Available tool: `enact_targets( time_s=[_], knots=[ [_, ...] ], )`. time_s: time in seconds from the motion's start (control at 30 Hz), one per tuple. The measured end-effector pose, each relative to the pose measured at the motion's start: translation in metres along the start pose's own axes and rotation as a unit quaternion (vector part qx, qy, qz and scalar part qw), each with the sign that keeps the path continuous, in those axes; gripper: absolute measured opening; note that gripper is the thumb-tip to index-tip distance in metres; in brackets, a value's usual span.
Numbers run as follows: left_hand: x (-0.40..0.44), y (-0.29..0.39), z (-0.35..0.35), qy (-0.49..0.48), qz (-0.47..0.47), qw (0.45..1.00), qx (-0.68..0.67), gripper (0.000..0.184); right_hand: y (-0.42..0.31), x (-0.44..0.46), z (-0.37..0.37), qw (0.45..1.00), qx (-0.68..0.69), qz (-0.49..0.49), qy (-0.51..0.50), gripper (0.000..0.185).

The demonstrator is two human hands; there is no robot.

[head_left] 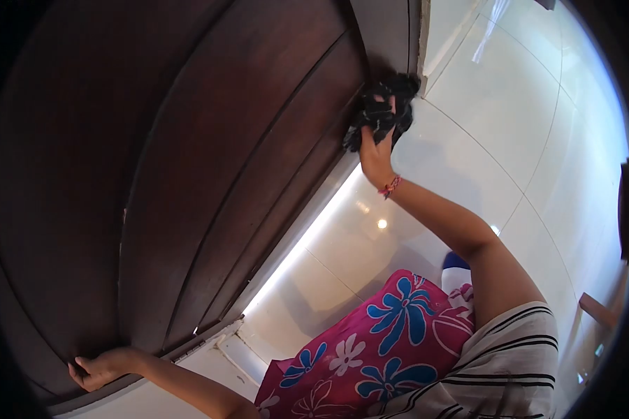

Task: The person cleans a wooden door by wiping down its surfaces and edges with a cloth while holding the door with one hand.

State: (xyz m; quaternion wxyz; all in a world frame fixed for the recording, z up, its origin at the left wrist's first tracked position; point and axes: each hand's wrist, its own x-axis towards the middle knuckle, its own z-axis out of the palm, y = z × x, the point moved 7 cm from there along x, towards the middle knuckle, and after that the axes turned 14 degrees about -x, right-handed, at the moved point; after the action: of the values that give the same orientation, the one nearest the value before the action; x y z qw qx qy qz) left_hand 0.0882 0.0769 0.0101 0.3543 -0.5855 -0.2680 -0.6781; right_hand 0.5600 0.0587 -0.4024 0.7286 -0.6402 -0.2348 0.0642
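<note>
My right hand (379, 143), with a braided bracelet on its wrist, is closed on a crumpled black cloth (398, 98). The cloth presses against the low corner of a dark brown wooden door (210, 140), close to the frame (391, 35). At the lower left, my left hand (103, 369) rests against the door near its hinged side. Its fingers are slightly bent and apart, and nothing shows in them.
Pale glossy floor tiles (496, 140) spread right of the door, with light shining through the gap under it. My pink floral skirt (356, 349) covers my legs. Dark wooden furniture (626, 209) stands at the right edge.
</note>
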Motion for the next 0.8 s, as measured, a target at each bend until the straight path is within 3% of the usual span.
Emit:
enact_targets(
  time_s=[0.07,0.17,0.4,0.5,0.67,0.8],
  knots=[
    [0.000,0.005,0.003,0.000,-0.005,1.000,-0.008,0.032,-0.041,0.021,-0.013,0.988,-0.012,-0.133,0.074,0.059],
    [-0.001,0.009,0.005,0.005,-0.026,1.000,-0.014,0.033,-0.020,0.060,-0.021,0.995,0.041,0.005,0.096,0.048],
    [-0.002,0.003,0.001,0.000,-0.032,0.999,-0.006,0.032,0.042,0.035,-0.026,0.988,-0.005,0.141,0.062,0.040],
    [-0.002,0.005,0.003,0.000,-0.029,1.000,0.004,0.032,0.023,-0.009,-0.011,0.996,-0.046,0.078,-0.025,0.046],
    [-0.002,0.000,0.002,-0.024,-0.047,0.997,0.053,0.035,-0.021,0.005,-0.007,0.992,-0.100,-0.065,0.037,0.057],
    [-0.002,0.011,0.007,-0.026,-0.042,0.998,0.044,0.034,-0.024,0.055,-0.017,0.996,-0.018,-0.009,0.083,0.037]
  ],
)
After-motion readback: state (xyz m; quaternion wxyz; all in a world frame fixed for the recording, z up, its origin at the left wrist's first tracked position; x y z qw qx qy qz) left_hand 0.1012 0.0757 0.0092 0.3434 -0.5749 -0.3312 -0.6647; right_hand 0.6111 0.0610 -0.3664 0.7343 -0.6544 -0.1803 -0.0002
